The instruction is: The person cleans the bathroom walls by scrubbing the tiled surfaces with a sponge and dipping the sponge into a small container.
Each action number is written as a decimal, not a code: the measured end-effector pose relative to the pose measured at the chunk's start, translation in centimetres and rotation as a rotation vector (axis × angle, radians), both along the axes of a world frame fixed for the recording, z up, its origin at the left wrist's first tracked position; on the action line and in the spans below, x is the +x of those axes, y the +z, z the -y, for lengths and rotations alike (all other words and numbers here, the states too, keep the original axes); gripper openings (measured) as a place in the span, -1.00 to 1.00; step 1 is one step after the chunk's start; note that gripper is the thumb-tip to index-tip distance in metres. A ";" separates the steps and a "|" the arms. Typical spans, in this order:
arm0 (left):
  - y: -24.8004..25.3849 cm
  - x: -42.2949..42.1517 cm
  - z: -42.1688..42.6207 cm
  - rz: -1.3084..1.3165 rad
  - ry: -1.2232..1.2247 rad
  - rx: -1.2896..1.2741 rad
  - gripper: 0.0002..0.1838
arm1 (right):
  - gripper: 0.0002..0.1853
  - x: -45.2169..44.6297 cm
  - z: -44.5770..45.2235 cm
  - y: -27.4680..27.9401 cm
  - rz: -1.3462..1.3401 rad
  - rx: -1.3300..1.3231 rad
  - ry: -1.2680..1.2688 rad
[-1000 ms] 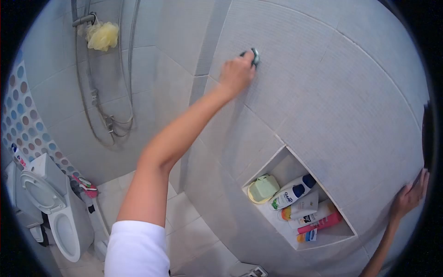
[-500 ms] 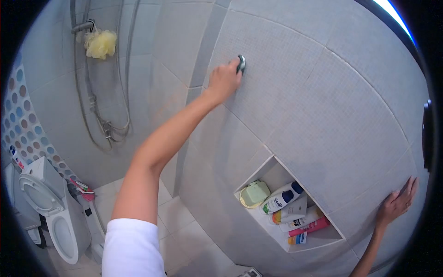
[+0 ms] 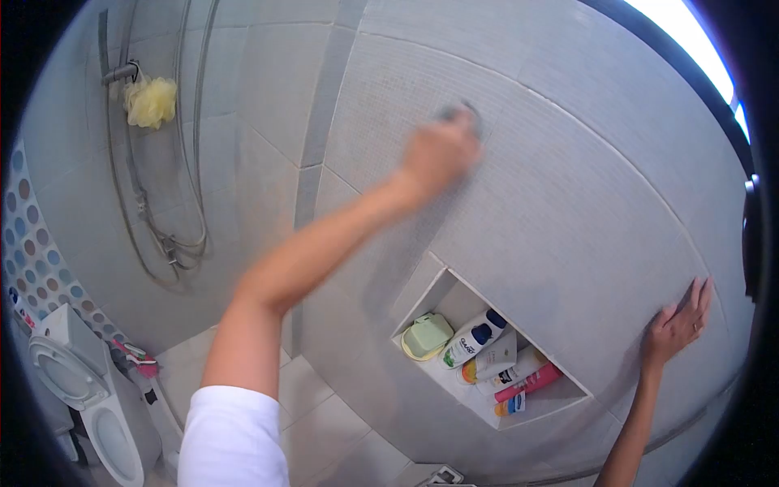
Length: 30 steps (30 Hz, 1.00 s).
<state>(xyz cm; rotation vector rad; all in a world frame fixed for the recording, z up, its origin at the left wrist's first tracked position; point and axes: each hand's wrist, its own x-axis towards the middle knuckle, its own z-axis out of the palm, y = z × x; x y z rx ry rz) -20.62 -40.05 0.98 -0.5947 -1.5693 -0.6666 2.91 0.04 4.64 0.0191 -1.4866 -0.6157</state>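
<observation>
My left hand (image 3: pixel 442 156), blurred by motion, is closed around a small dark grey-green scrubber (image 3: pixel 464 114) against the grey tiled wall (image 3: pixel 568 195). The scrubber is smeared and mostly covered by my fingers, so its exact kind is unclear. Over on the right, my right hand (image 3: pixel 682 322) lies open with its palm on the same wall, fingers spread, a ring on one finger. Between the two arms, lower down, a recessed niche (image 3: pixel 552 412) holds several bottles and tubes, among them a white bottle with a dark cap (image 3: pixel 465 345) and a pale green soap box (image 3: pixel 428 333).
A shower hose (image 3: pixel 197 162) and a yellow bath puff (image 3: pixel 151 102) hang on the left wall. A toilet (image 3: pixel 105 406) with its lid raised stands at lower left, near a pink-handled brush (image 3: pixel 138 357). Pale floor tiles (image 3: pixel 324 422) lie below.
My left hand has swept right and slightly down along the wall with the scrubber. The view has shifted a little; my right hand still rests on the wall.
</observation>
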 end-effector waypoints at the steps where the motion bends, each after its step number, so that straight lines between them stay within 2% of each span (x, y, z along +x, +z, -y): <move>1: -0.8 2.5 -3.5 -0.129 0.123 -0.161 -0.60 | -0.33 0.0 0.1 0.0 -0.012 0.004 -0.012; 3: -1.9 5.1 -7.1 -0.034 0.185 -0.353 -0.51 | -0.35 0.1 -0.4 -0.1 -0.009 -0.007 -0.002; 4: -1.4 4.3 -6.3 -0.042 0.189 -0.345 -0.51 | -0.36 0.2 -0.6 0.1 0.006 -0.010 0.005; 6: 1.0 0.8 -2.4 -0.049 0.074 -0.137 -0.60 | -0.35 0.1 -0.5 0.2 -0.010 -0.006 0.003; 9: 7.4 -2.0 3.1 0.126 0.260 0.044 -0.72 | -0.34 0.3 0.0 0.2 -0.022 -0.001 -0.019; 12: 9.5 -5.3 7.1 0.206 0.348 0.232 -0.75 | -0.34 0.5 -0.3 0.3 -0.016 0.001 -0.027; 13: 9.1 -6.4 8.4 0.276 0.400 0.332 -0.75 | -0.35 0.4 -0.5 0.4 -0.006 0.001 -0.028; 15: 5.9 -8.6 11.9 0.425 0.531 0.244 -0.77 | -0.36 0.5 -0.4 0.4 -0.008 -0.017 -0.020; 17: -0.2 -10.0 15.9 0.593 0.638 0.071 -0.77 | -0.36 0.5 -0.2 0.1 -0.009 -0.059 -0.006; 19: -2.2 -7.6 15.9 0.708 0.691 -0.043 -0.82 | -0.38 0.7 -0.4 0.3 0.007 -0.034 0.013; 20: -1.2 -7.3 16.1 0.698 0.698 -0.046 -0.82 | -0.38 0.6 -0.5 0.3 -0.001 -0.042 0.017; 22: 0.3 -7.4 16.0 0.499 0.645 0.141 -0.81 | -0.38 0.7 -0.7 0.3 0.012 -0.030 -0.004; 24: 6.5 -5.6 15.6 0.419 0.612 0.280 -0.82 | -0.38 0.7 -1.0 0.5 0.019 -0.022 0.001; 26: 11.4 -5.5 15.6 0.160 0.562 0.280 -0.82 | -0.38 0.6 -1.0 0.5 0.022 -0.016 0.002; 28: 12.6 -7.9 16.0 0.257 0.559 0.215 -0.78 | -0.40 0.6 -0.9 0.6 0.025 0.007 -0.008; 30: 11.0 -9.4 16.0 0.363 0.564 0.136 -0.72 | -0.39 0.6 -0.9 0.6 0.025 -0.014 -0.005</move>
